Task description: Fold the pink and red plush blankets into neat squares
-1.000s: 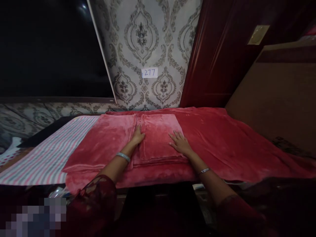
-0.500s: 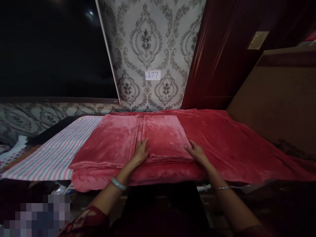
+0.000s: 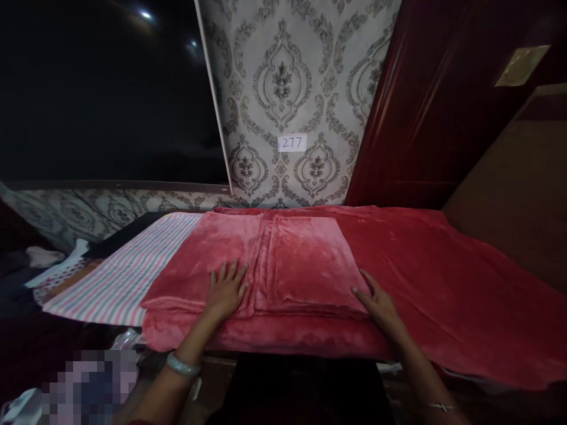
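Observation:
A plush red blanket (image 3: 310,260) lies in layers across the table, with two folded panels that meet at a seam near the middle. On the left panel my left hand (image 3: 225,290) rests flat, fingers spread. My right hand (image 3: 378,302) touches the right panel's outer edge, thumb on top and fingers a little apart. Farther right, a single spread part of the blanket runs on. A striped pink, white and grey cloth (image 3: 115,274) shows beneath the blanket's left side.
A large dark television (image 3: 106,100) hangs at the back left. Patterned wallpaper bears a paper label (image 3: 292,142) reading 277. A dark red door (image 3: 425,100) and a brown cardboard box (image 3: 514,195) stand on the right. Other fabric items lie at the lower left.
My left hand has moved from the seam leftward onto the left panel, and its fingers have spread. The right hand stays at the right panel's edge. The whole view has shifted slightly.

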